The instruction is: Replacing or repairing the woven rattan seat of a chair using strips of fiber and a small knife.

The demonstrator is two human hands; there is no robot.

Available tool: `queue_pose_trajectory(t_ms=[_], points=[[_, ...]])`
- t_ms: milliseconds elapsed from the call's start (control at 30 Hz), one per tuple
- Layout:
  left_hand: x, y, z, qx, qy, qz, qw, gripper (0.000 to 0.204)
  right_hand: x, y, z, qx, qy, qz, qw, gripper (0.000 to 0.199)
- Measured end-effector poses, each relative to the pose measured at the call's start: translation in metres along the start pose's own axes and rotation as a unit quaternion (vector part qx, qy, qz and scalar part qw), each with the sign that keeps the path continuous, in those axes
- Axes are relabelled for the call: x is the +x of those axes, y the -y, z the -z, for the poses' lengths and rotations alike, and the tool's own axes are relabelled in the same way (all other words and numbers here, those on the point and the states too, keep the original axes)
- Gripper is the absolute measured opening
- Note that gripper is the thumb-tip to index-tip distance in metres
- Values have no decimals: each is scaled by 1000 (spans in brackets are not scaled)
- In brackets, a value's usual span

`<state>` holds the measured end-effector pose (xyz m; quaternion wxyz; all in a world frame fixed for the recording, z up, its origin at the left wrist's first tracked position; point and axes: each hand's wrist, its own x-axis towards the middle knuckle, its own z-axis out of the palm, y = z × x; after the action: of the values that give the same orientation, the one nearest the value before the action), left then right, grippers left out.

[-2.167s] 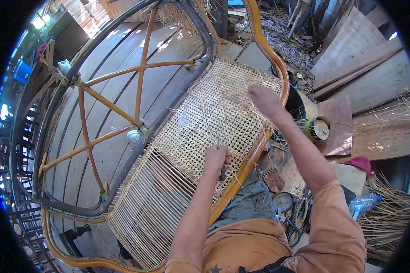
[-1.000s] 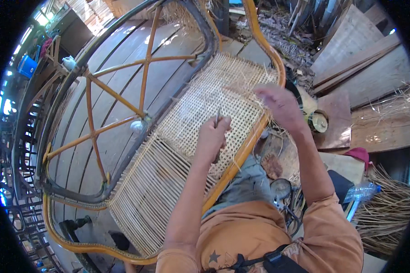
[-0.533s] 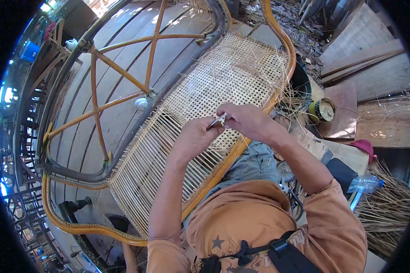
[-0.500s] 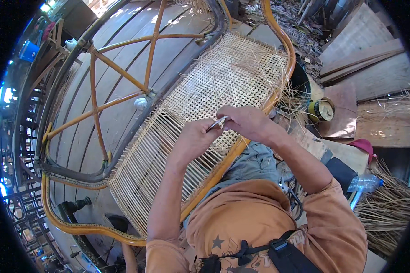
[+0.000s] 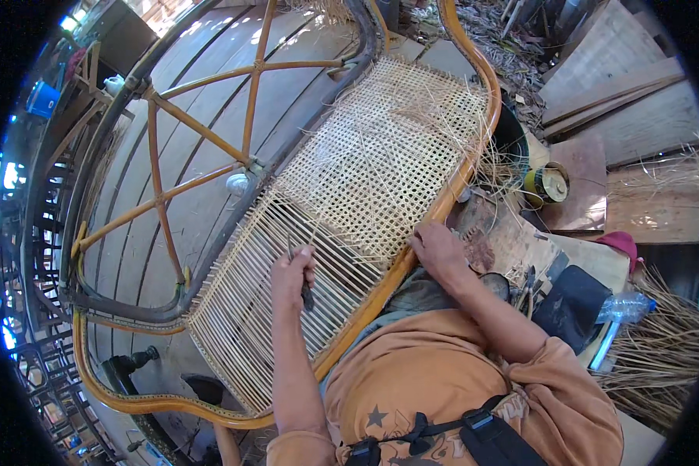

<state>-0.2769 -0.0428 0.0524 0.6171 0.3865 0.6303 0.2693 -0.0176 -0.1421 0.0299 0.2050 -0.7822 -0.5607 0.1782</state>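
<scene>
A curved rattan bench frame (image 5: 163,210) fills the left. Its half-woven cane seat (image 5: 365,179) runs diagonally through the middle. The left hand (image 5: 291,272) is closed around a thin metal tool (image 5: 307,293) over the bare strands. The right hand (image 5: 436,250) presses the seat's orange rim, fingers curled. Farther right sit a round yellow tin (image 5: 547,185) and a clear plastic bottle (image 5: 625,308).

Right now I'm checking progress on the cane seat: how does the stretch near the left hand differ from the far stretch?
The near stretch by the left hand shows only parallel strands with open gaps; the far stretch is a crossed, tight mesh. Loose strand ends stick out of the far stretch; the near stretch looks tidy. Both are pale cane in the same orange frame.
</scene>
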Motion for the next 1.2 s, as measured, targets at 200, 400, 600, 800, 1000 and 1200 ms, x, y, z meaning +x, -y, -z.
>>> queue_pose_trajectory(t_ms=[200, 400, 600, 800, 1000, 1200], points=[[-14, 15, -14, -40, 55, 50, 996, 13, 6, 11, 5, -124, 70, -9, 990, 18], [-15, 17, -21, -42, 105, 53, 992, 12, 29, -13, 61, 158, 128, -107, 973, 17], [-19, 14, -34, -46, 83, 64, 993, 13, 88, -47, 88, -150, -50, -14, 987, 22], [-38, 15, -39, -68, 114, 54, 990, 17, 58, 2, 73, 130, -28, 65, 989, 21], [-60, -5, -50, 116, 267, 48, 955, 20, -18, 38, 12, 519, 261, -99, 808, 22], [-18, 2, -13, 331, 208, -80, 917, 21, -1, -12, 23, 498, 46, -159, 851, 16]])
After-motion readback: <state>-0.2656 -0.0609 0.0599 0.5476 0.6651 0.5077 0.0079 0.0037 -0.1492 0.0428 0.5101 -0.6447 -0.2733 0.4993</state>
